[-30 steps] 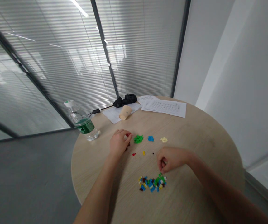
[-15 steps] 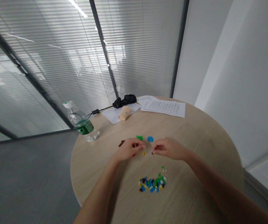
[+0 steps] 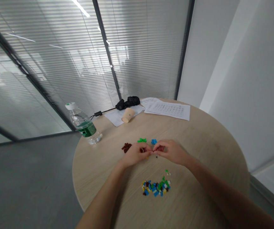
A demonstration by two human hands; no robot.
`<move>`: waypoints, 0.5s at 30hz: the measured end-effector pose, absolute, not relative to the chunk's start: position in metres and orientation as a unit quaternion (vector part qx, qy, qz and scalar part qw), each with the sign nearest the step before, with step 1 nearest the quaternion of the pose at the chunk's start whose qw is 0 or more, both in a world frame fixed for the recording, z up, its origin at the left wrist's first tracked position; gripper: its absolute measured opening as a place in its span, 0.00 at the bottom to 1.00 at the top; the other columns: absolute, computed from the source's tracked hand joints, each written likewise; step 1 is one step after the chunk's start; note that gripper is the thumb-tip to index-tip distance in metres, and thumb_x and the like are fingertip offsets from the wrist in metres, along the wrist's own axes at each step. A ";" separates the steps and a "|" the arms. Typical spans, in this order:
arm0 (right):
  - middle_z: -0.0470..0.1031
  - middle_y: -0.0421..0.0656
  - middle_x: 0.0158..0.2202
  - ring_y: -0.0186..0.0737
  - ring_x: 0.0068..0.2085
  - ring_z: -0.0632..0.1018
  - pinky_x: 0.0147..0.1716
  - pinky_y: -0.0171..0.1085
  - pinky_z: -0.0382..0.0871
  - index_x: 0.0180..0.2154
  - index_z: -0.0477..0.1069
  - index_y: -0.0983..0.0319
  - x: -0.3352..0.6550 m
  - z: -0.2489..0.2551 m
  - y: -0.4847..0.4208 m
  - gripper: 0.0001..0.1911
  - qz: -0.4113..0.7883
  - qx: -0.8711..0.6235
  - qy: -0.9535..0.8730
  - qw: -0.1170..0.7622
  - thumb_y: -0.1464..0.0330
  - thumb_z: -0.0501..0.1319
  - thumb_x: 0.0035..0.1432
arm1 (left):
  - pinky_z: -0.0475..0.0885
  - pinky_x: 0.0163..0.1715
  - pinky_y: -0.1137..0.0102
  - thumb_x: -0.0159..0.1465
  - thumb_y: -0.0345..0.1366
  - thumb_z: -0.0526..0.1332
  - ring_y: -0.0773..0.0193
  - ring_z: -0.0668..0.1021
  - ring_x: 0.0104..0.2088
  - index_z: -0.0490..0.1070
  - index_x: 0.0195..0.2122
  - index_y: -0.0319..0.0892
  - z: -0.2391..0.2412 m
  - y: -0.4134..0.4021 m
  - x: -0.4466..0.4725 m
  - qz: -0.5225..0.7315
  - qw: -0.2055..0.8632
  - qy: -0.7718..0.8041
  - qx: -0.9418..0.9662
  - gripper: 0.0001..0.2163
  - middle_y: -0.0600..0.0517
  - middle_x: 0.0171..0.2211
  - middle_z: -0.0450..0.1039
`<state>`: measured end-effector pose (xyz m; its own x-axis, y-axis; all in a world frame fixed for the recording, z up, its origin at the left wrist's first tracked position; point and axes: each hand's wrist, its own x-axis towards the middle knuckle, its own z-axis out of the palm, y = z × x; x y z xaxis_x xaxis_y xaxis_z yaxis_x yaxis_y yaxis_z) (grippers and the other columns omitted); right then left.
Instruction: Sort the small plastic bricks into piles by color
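My left hand [image 3: 138,153] and my right hand [image 3: 171,151] meet fingertip to fingertip over the table. Both are closed in a pinch; a tiny dark thing seems to be between the tips, too small to name. Just below them lies a small dark toy brick [image 3: 156,157]. A yellow brick [image 3: 147,157] is partly hidden under my left fingers. Left of that hand is a heap of brown bricks [image 3: 126,147]. Behind the hands are green bricks [image 3: 141,140] and blue bricks [image 3: 154,142], the blue ones close to my right fingers.
Nearer me lies a mixed pile of small bricks [image 3: 155,188], with a few loose pieces [image 3: 167,171] above it. A water bottle [image 3: 84,125] stands at the left edge. Farther back are a tipped paper cup [image 3: 127,115], a black folded bundle [image 3: 128,102] and printed sheets [image 3: 168,109].
My hands have come together until their fingertips meet. The dark brick at my right fingertips now lies apart from them on the table. More of the brown heap shows.
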<state>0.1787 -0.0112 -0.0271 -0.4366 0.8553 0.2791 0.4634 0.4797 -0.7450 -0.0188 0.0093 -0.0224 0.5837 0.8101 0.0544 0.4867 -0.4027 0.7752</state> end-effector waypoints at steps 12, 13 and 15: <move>0.77 0.42 0.30 0.35 0.30 0.75 0.31 0.34 0.68 0.34 0.75 0.61 0.185 -0.030 -0.006 0.07 0.271 -0.450 -0.786 0.327 0.68 0.59 0.55 | 0.62 0.26 0.72 0.57 0.38 0.56 0.61 0.75 0.30 0.75 0.30 0.43 0.001 0.026 -0.093 0.073 0.034 0.662 0.745 0.09 0.50 0.30 0.76; 0.77 0.42 0.30 0.35 0.30 0.75 0.30 0.34 0.67 0.34 0.75 0.61 0.185 -0.031 -0.006 0.07 0.271 -0.449 -0.787 0.324 0.68 0.59 0.55 | 0.62 0.26 0.72 0.57 0.39 0.56 0.62 0.75 0.29 0.75 0.31 0.43 0.001 0.026 -0.094 0.065 0.037 0.662 0.746 0.09 0.50 0.31 0.76; 0.77 0.42 0.30 0.35 0.29 0.74 0.30 0.34 0.67 0.34 0.75 0.62 0.186 -0.031 -0.006 0.07 0.273 -0.449 -0.790 0.317 0.67 0.59 0.55 | 0.61 0.25 0.73 0.57 0.39 0.55 0.62 0.75 0.29 0.75 0.31 0.44 0.000 0.026 -0.092 0.058 0.045 0.663 0.745 0.10 0.50 0.31 0.77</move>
